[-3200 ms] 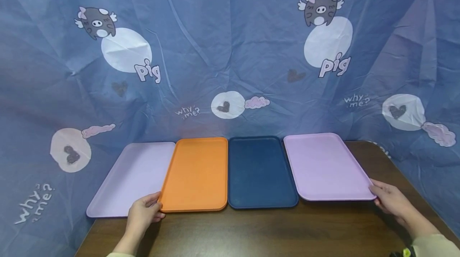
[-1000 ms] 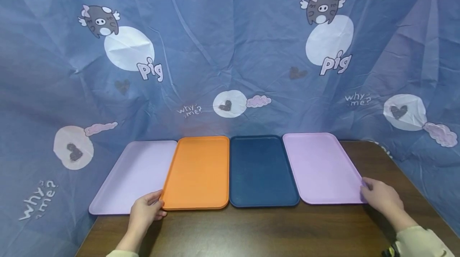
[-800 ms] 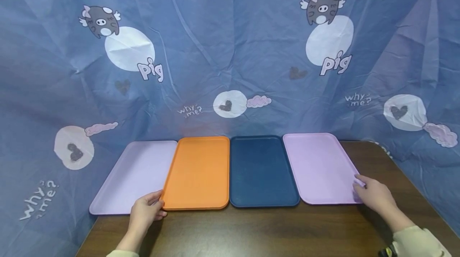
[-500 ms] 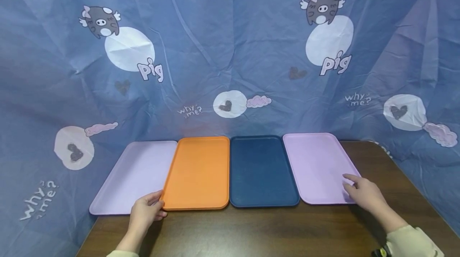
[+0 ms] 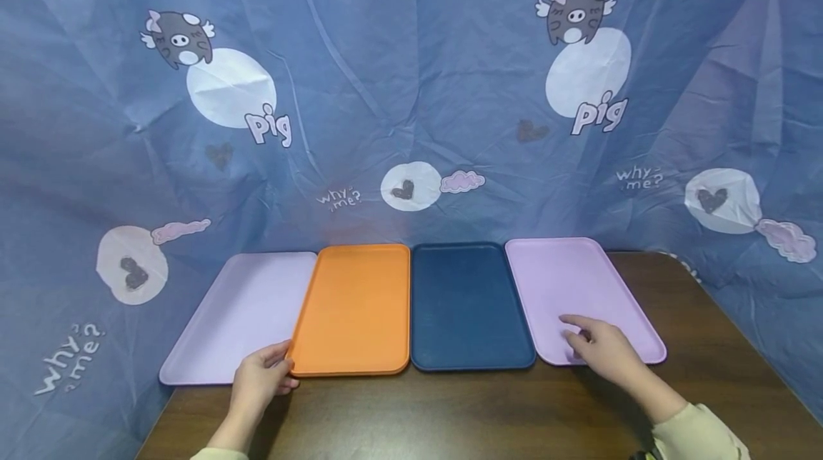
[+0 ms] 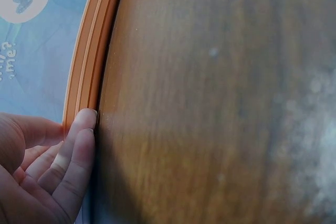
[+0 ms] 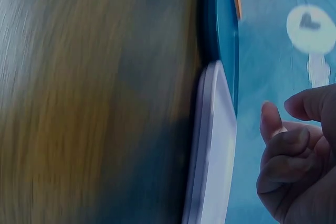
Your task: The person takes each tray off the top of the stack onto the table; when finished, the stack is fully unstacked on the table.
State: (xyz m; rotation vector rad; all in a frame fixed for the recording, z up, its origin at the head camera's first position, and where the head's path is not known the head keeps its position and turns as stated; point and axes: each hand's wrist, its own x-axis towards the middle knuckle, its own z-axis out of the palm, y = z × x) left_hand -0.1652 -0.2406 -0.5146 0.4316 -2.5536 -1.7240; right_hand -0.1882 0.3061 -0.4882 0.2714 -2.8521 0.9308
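Note:
Four trays stand in a row against the backdrop: a pale lilac tray [image 5: 238, 324], an orange tray [image 5: 352, 310], a navy tray [image 5: 472, 306] and a pink tray [image 5: 569, 288]. My left hand [image 5: 257, 378] grips the front left corner of the orange tray, beside the lilac one. In the left wrist view, the fingers [image 6: 76, 156] lie against the orange rim, which shows layered edges. My right hand [image 5: 604, 349] is over the front part of the pink tray, holding nothing. Its index finger points left and the others are loosely bent; the right wrist view shows the hand [image 7: 294, 166] apart from the tray.
A brown wooden table [image 5: 411, 417] lies under the trays, its surface showing in front of them and at the right. Blue printed cloth [image 5: 360, 74] hangs behind and at both sides.
My right hand pressed the pink tray's right side down and inward, let go, and has moved left over that tray. My left hand stays at the orange tray's corner.

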